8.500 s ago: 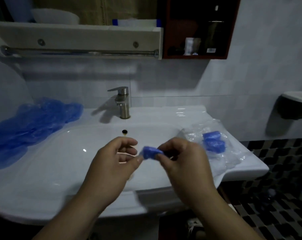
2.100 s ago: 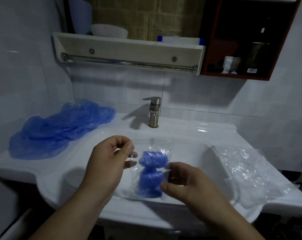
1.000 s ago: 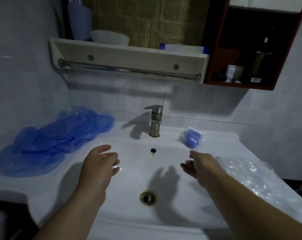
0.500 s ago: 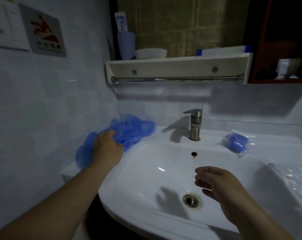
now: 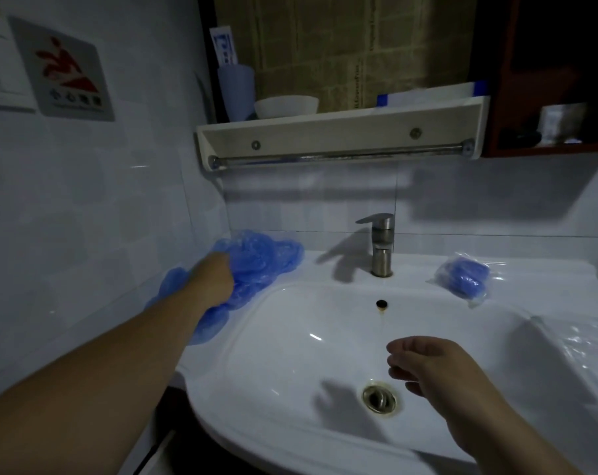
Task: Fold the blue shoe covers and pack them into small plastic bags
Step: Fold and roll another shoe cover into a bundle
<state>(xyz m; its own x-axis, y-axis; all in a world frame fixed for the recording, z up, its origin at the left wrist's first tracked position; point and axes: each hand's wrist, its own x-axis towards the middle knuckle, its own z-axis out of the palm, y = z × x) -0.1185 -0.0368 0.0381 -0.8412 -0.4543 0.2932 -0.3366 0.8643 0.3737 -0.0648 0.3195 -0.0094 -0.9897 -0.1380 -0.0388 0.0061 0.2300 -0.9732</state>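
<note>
A heap of loose blue shoe covers [image 5: 259, 265] lies on the left ledge of the white sink [image 5: 290, 341], against the tiled wall. My left hand [image 5: 211, 282] reaches into this heap; its fingers are buried in the blue film. A small plastic bag with folded blue covers inside [image 5: 463, 279] rests on the ledge right of the tap. My right hand [image 5: 427, 365] hovers over the basin near the drain, fingers loosely curled, holding nothing. A stack of clear plastic bags [image 5: 588, 354] lies at the right edge.
A steel tap [image 5: 379, 245] stands at the back of the basin, with the drain [image 5: 379, 399] below my right hand. Overhead hangs a shelf with a towel rail [image 5: 342, 156], holding a cup and a bowl. A dark red cabinet is at top right.
My left hand has pushed a little deeper into the blue heap. My right hand has stayed over the basin. Earlier, the packed bag was set down right of the tap.
</note>
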